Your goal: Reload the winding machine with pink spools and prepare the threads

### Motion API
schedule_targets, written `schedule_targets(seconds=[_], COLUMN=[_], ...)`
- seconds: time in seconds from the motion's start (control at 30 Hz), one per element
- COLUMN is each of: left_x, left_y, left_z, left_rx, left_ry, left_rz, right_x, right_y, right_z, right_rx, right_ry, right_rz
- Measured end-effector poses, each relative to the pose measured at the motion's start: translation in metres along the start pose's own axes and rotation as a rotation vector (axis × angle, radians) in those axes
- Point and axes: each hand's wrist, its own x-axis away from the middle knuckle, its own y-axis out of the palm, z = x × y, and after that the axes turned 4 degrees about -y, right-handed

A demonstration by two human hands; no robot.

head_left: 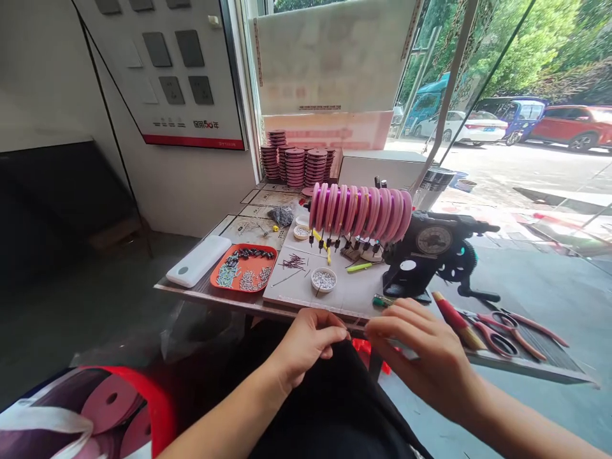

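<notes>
My left hand (313, 341) is over my lap at the table's front edge. Its thumb and forefinger are pinched together on something too small to make out. To its right is my right hand (423, 354), fingers bent and thumb drawn in near the forefinger tip; what lies between them is hidden. Beyond the hands stands a black hand-cranked machine (430, 245) carrying a row of pink discs (361, 210), with small dark pieces hanging below. A white cup of small silvery beads (324, 279) sits on the board (291, 290) between hands and machine.
An orange tray (243, 287) of small parts and a white oblong case (198, 260) lie left. Scissors (502, 331) and red-handled pliers (540, 328) lie right. Stacked discs (295, 167) stand behind. A red-rimmed container (160, 401) with pink spools is at lower left.
</notes>
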Motion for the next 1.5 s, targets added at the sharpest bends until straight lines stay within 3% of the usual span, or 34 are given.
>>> schedule_targets(seconds=[0.13, 0.3, 0.53, 0.77, 0.9, 1.0, 1.13, 1.23, 1.33, 1.4, 1.5], left_x=[-0.001, -0.001, -0.004, 0.002, 0.004, 0.007, 0.009, 0.006, 0.004, 0.004, 0.006], left_y=[0.003, 0.007, 0.013, 0.018, 0.019, 0.021, 0.02, 0.018, 0.019, 0.02, 0.022], left_z=[0.0, 0.001, -0.002, -0.001, -0.002, -0.003, -0.004, -0.003, -0.003, -0.002, -0.002], left_rx=[-0.127, -0.191, -0.277, -0.208, -0.315, -0.472, -0.527, -0.498, -0.478, -0.481, -0.493], left_ry=[-0.009, -0.039, -0.047, -0.021, 0.103, 0.277, 0.303, 0.285, 0.272, 0.281, 0.293], left_rz=[0.006, -0.005, -0.026, -0.024, 0.02, 0.123, 0.14, 0.125, 0.116, 0.122, 0.132], right_x=[0.021, 0.033, 0.039, 0.046, 0.045, 0.042, 0.053, 0.072, 0.084, 0.081, 0.066], right_y=[0.004, 0.021, 0.022, 0.027, 0.031, 0.035, 0.035, 0.024, 0.013, 0.011, 0.018], right_z=[0.002, -0.002, 0.0, -0.001, -0.002, -0.004, 0.003, 0.013, 0.013, 0.004, -0.013], right_rx=[-0.134, -0.262, -0.399, -0.653, -0.84, -0.922, -0.904, -0.493, -0.15, -0.138, -0.201], right_ry=[0.352, 0.604, 0.749, 0.902, 0.996, 1.035, 1.05, 1.0, 0.932, 0.861, 0.757], right_rz=[-0.03, -0.048, 0.027, 0.075, 0.094, -0.006, -0.082, -0.032, 0.098, 0.174, 0.154])
